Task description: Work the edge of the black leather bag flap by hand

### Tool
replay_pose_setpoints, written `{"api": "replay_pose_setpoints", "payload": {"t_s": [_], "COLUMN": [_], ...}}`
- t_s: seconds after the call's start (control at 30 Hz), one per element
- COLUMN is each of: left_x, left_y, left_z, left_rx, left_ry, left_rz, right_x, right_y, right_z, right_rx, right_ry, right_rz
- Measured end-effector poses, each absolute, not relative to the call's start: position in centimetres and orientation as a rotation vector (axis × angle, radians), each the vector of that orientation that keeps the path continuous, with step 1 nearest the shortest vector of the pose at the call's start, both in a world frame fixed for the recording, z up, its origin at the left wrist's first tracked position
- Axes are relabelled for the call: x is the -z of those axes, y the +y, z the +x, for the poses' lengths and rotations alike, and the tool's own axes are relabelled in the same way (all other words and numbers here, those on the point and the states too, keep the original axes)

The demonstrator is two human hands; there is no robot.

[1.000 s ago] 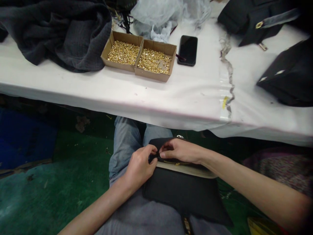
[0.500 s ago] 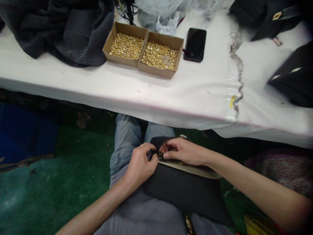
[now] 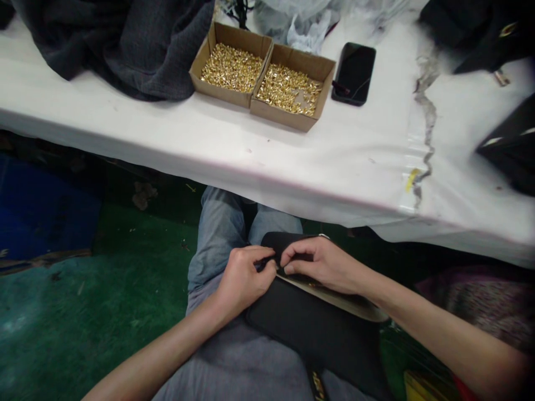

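A black bag (image 3: 317,317) with a pale inner edge lies across my lap, its mouth facing the table. My left hand (image 3: 251,275) is closed at the bag's left corner, pinching the edge between thumb and forefinger. Just to its right, my right hand (image 3: 320,262) is over the opening, fingers curled and thumb close to the fingertips. Whatever those fingertips hold is too small and dark to make out. A black strap with gold-coloured metal (image 3: 317,384) hangs from the bag's lower side.
On the white-covered table (image 3: 167,131) stand two cardboard boxes (image 3: 288,118) of small gold-coloured metal pieces. A phone (image 3: 354,74) lies beside them. Dark cloth (image 3: 137,50) is at left, clear plastic bags (image 3: 309,30) behind, black bags (image 3: 512,147) at right.
My right hand's fingertips have drawn slightly apart from my left hand and lifted a little. My left hand keeps its pinch at the corner. The whole view has shifted slightly.
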State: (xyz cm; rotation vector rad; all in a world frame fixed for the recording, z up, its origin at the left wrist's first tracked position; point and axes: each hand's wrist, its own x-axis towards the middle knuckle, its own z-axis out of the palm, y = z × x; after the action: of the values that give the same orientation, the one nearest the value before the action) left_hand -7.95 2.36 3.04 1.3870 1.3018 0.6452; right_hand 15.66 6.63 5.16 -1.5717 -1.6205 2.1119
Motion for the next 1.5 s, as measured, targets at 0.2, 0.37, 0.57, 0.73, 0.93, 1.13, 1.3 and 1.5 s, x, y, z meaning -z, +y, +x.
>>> {"api": "replay_pose_setpoints", "payload": {"t_s": [0.2,0.37,0.57,0.73,0.93,1.13,1.3,1.5], "left_x": [-2.9,-2.5,-2.9,-2.6,-2.0,-1.8,-1.8,-1.6], "left_y": [2.9,2.8,3.6,3.8,3.6,3.4,3.2,2.6], "left_z": [-9.2,-10.0,-9.9,-10.0,-9.8,-9.3,-8.9,-8.7], "left_rx": [-0.506,-0.506,-0.538,-0.540,-0.570,-0.632,-0.703,-0.702], "left_ry": [1.244,1.194,1.122,1.085,1.095,1.101,1.097,1.132], "left_rz": [1.208,1.218,1.340,1.323,1.339,1.358,1.323,1.281], "right_x": [-5.3,-4.5,-3.0,-2.2,-2.2,-2.1,-1.2,0.0], "right_y": [4.3,2.4,0.8,0.6,1.1,0.5,-0.8,-1.3], "right_z": [14.9,14.4,14.9,14.9,15.3,15.6,15.1,15.2], "right_rx": [-1.967,-1.812,-1.748,-1.746,-1.601,-1.257,-1.232,-1.436], "right_ry": [-1.389,-1.328,-1.158,-1.126,-1.418,-1.769,-1.485,-1.184], "right_rz": [-1.687,-1.759,-1.846,-1.871,-1.750,-1.624,-1.768,-1.860]}}
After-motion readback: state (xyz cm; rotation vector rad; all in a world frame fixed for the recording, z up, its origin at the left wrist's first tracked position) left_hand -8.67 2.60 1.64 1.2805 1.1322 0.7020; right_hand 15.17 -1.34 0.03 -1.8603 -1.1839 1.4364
